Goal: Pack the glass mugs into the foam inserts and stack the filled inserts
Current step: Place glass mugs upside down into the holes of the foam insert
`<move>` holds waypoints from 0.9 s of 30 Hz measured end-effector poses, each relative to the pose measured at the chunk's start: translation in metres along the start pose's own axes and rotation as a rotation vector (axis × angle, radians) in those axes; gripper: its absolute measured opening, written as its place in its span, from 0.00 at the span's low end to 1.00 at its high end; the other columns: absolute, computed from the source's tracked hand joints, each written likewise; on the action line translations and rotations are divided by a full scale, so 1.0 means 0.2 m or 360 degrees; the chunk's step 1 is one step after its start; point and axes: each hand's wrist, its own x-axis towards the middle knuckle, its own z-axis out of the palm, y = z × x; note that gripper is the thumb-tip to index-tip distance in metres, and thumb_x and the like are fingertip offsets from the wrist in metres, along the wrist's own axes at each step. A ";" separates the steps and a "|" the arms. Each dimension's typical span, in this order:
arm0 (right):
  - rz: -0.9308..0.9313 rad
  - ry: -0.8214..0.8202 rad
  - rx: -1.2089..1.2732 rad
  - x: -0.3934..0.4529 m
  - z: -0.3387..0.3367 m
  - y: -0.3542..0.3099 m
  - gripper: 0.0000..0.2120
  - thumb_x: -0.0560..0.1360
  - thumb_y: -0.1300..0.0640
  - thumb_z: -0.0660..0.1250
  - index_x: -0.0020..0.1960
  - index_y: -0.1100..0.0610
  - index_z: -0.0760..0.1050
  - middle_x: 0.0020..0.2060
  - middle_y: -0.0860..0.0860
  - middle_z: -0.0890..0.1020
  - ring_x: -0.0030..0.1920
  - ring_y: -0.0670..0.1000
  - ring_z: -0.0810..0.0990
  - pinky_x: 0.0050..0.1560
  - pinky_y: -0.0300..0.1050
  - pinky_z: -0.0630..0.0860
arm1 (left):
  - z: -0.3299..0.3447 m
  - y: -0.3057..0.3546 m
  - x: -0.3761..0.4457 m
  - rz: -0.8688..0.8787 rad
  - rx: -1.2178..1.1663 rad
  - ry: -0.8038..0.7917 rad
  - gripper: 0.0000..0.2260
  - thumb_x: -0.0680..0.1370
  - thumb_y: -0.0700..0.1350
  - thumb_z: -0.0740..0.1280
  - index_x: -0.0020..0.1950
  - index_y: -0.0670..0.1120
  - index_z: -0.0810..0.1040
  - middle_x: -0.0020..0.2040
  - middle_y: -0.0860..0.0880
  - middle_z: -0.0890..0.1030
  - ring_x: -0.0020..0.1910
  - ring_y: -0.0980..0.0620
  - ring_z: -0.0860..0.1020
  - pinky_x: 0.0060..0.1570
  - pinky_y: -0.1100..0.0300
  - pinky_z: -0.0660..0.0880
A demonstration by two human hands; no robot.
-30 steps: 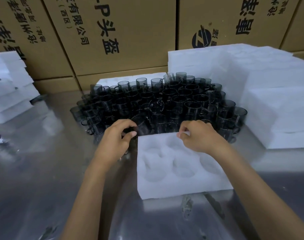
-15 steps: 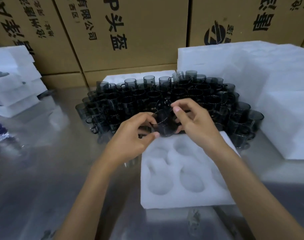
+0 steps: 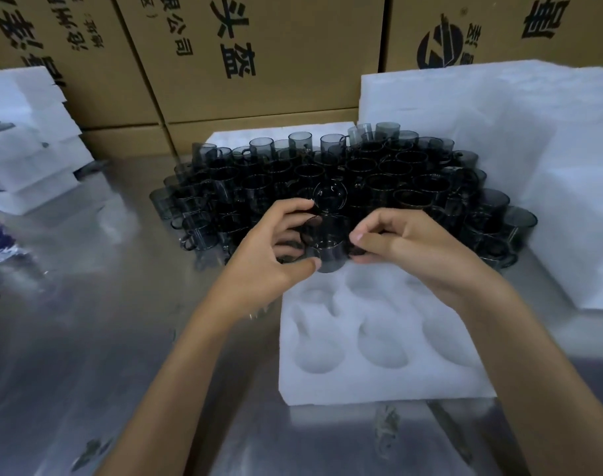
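A dark smoked-glass mug hangs just above the far edge of a white foam insert whose round pockets hold nothing. My left hand grips the mug from the left, thumb under its lower rim. My right hand pinches it from the right side. Behind both hands a dense cluster of the same glass mugs stands on the steel table, several of them stacked two high.
White foam blocks are piled at the right and another foam stack at the far left. Large printed cardboard boxes wall off the back. The steel table reflects light at the left and front.
Both hands lifted a mug from the front of the cluster and brought it toward me, over the insert's far edge. The view has tilted down slightly.
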 end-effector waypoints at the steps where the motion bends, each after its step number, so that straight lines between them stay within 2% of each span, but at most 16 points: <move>1: 0.0016 -0.0076 0.0026 -0.01 0.01 -0.01 0.05 0.77 0.61 0.70 0.47 0.64 0.80 0.47 0.61 0.84 0.46 0.52 0.86 0.54 0.43 0.82 | -0.01 0.00 0.00 -0.0011 -0.0053 -0.0011 0.31 0.71 0.37 0.76 0.68 0.57 0.70 0.63 0.56 0.80 0.60 0.54 0.79 0.62 0.56 0.75; 3: 0.0057 -0.0295 0.0125 -0.03 0.03 -0.02 0.06 0.76 0.62 0.72 0.48 0.65 0.78 0.45 0.60 0.85 0.46 0.53 0.86 0.54 0.44 0.82 | -0.02 0.00 0.00 -0.0044 -0.0128 -0.0060 0.33 0.68 0.40 0.78 0.68 0.57 0.70 0.63 0.56 0.81 0.61 0.55 0.79 0.63 0.59 0.75; 6: 0.0044 -0.0536 0.0097 -0.06 0.05 -0.02 0.08 0.75 0.59 0.73 0.47 0.63 0.79 0.45 0.59 0.86 0.46 0.53 0.86 0.48 0.41 0.82 | -0.03 0.00 -0.01 -0.0129 -0.0191 -0.0173 0.34 0.68 0.35 0.79 0.69 0.54 0.72 0.60 0.56 0.82 0.60 0.57 0.80 0.60 0.64 0.75; 9: -0.0004 -0.0527 -0.0069 -0.06 0.05 -0.02 0.08 0.73 0.55 0.75 0.44 0.58 0.79 0.41 0.55 0.86 0.40 0.48 0.81 0.41 0.38 0.77 | -0.05 0.01 -0.02 -0.0173 -0.0096 -0.0229 0.32 0.66 0.38 0.80 0.67 0.53 0.76 0.58 0.59 0.83 0.59 0.61 0.80 0.57 0.71 0.73; 11: 0.0004 -0.0537 -0.0079 -0.06 0.04 -0.01 0.09 0.72 0.56 0.76 0.46 0.57 0.77 0.38 0.53 0.82 0.38 0.46 0.78 0.40 0.38 0.73 | -0.06 0.02 -0.02 -0.0180 -0.0061 -0.0272 0.30 0.65 0.39 0.81 0.65 0.53 0.78 0.57 0.60 0.83 0.58 0.63 0.80 0.54 0.74 0.72; 14: 0.0004 -0.0496 -0.0090 -0.05 0.04 0.01 0.14 0.70 0.58 0.78 0.51 0.57 0.76 0.42 0.53 0.79 0.41 0.47 0.76 0.41 0.41 0.73 | -0.07 0.01 -0.02 -0.0179 -0.0002 -0.0346 0.27 0.65 0.39 0.82 0.62 0.52 0.80 0.55 0.57 0.84 0.57 0.61 0.81 0.54 0.72 0.73; 17: -0.0049 -0.0455 -0.0260 -0.05 0.04 0.03 0.20 0.69 0.62 0.79 0.57 0.56 0.77 0.47 0.51 0.79 0.44 0.46 0.76 0.47 0.37 0.75 | -0.05 0.01 -0.03 -0.0150 0.0226 -0.0412 0.26 0.65 0.43 0.82 0.61 0.56 0.79 0.55 0.59 0.83 0.57 0.62 0.80 0.56 0.73 0.72; 19: -0.0086 -0.0460 -0.0335 -0.05 0.04 0.04 0.20 0.68 0.62 0.79 0.57 0.56 0.78 0.50 0.50 0.80 0.44 0.42 0.76 0.51 0.36 0.75 | -0.05 0.00 -0.03 -0.0162 0.0268 -0.0469 0.26 0.66 0.46 0.82 0.62 0.57 0.78 0.57 0.61 0.82 0.59 0.64 0.78 0.58 0.73 0.71; 22: -0.0151 -0.0466 -0.0403 -0.05 0.03 0.06 0.20 0.68 0.61 0.80 0.57 0.54 0.78 0.50 0.48 0.79 0.44 0.40 0.76 0.50 0.33 0.74 | -0.09 -0.01 -0.02 -0.0237 0.0132 -0.0550 0.26 0.69 0.49 0.78 0.66 0.54 0.77 0.62 0.61 0.81 0.64 0.64 0.76 0.65 0.68 0.71; 24: -0.0183 -0.0448 -0.0425 -0.04 0.04 0.06 0.19 0.68 0.60 0.80 0.55 0.53 0.78 0.50 0.48 0.80 0.44 0.40 0.76 0.48 0.32 0.73 | -0.12 -0.02 -0.02 -0.0261 0.0048 -0.0496 0.22 0.72 0.47 0.76 0.66 0.52 0.78 0.61 0.61 0.81 0.63 0.64 0.77 0.63 0.69 0.72; 27: -0.0260 -0.0398 -0.0528 -0.04 0.05 0.08 0.19 0.67 0.57 0.81 0.54 0.51 0.79 0.52 0.48 0.81 0.46 0.40 0.75 0.44 0.29 0.70 | -0.13 -0.05 -0.01 -0.0294 0.0061 -0.0433 0.17 0.74 0.41 0.75 0.62 0.50 0.81 0.56 0.56 0.85 0.57 0.59 0.82 0.56 0.68 0.76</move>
